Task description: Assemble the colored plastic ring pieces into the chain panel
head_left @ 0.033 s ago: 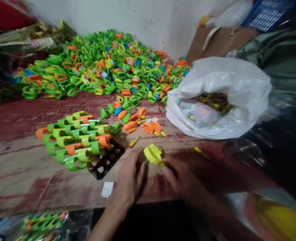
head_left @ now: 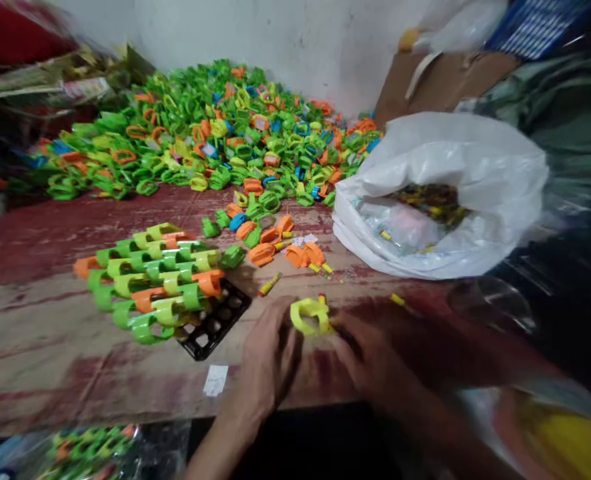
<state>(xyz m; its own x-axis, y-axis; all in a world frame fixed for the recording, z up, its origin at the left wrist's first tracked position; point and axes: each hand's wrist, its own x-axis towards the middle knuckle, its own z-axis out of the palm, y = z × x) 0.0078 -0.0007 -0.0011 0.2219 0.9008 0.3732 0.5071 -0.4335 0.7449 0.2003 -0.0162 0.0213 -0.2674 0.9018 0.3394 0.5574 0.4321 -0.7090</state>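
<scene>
Head view is showing both hands meeting over the near edge of the counter (head_left: 35,347): the left hand (head_left: 268,363) and right hand (head_left: 370,363) are pinching a yellow plastic ring (head_left: 309,316) between their fingertips. Neat rows of green and orange rings (head_left: 150,280) are lying on a black tray (head_left: 215,320) just left. A slipping grip could be dropping the ring off the counter edge, or an elbow could be nudging the rows.
</scene>
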